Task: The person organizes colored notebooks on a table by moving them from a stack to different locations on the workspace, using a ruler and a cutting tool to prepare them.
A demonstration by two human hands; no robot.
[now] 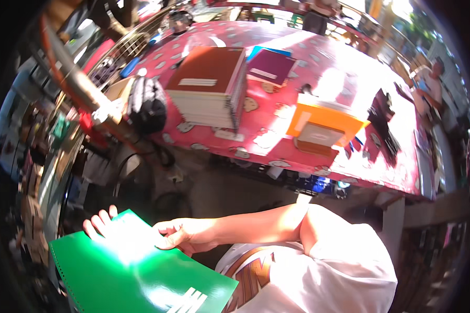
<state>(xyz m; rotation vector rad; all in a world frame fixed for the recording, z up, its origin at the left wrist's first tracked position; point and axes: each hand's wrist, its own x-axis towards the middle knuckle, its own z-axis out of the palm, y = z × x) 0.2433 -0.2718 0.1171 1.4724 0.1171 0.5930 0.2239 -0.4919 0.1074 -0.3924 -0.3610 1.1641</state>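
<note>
A glossy green spiral notebook lies tilted in front of me at the lower left. My left hand holds it from beneath at its far edge; only the fingertips show above the cover. My right hand reaches across my body and grips the notebook's right edge, thumb on top. Sunlight glares off the cover.
A table with a red patterned cloth stands ahead, bearing a tall stack of brown spiral notebooks, a maroon notebook, an orange box and a black bag. Another person is at the far right.
</note>
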